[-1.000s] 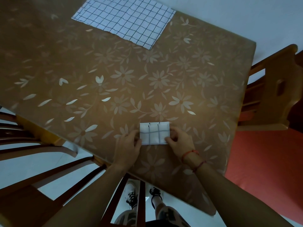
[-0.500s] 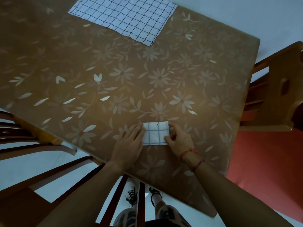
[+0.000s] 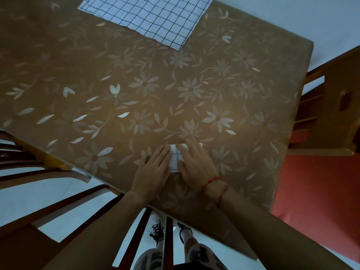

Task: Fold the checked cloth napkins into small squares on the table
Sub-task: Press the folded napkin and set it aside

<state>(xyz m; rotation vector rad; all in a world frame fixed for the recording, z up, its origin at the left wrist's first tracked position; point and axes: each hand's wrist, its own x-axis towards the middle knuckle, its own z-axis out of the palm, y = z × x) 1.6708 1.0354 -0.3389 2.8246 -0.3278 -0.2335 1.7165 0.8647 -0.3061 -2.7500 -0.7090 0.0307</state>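
Item 1. Table (image 3: 194,90): brown top with a pale flower print, set slantwise in the view.

Item 2. Folded napkin (image 3: 175,160): white with dark checks, a small packet lying flat on the table at 6 o'clock, near the edge closest to the person. Only a narrow strip between the two hands and a corner past the right fingertips show; the rest is covered.

Item 3. Left hand (image 3: 153,168): palm down on the table at the packet's 9 o'clock side. Fingers straight and together, grasping nothing, their tips against the packet's left edge.

Item 4. Right hand (image 3: 195,166): palm down on top of the packet, covering its 3 o'clock part. Fingers straight, pressing flat, nothing gripped. Red cords (image 3: 211,182) circle the wrist.

Item 5. Spread napkin (image 3: 150,16): same checks, lying flat at the table's 12 o'clock, well apart from the hands, cut off by the top of the view.

Item 6. Chair (image 3: 335,106): wooden, at 3 o'clock, beside the table.

Item 7. Slatted chair (image 3: 58,209): dark wood, from 9 to 6 o'clock, below the table edge.

Item 8. Shoes (image 3: 155,228): white, dark laces, at 6 o'clock between the slats, on pale floor (image 3: 39,197).
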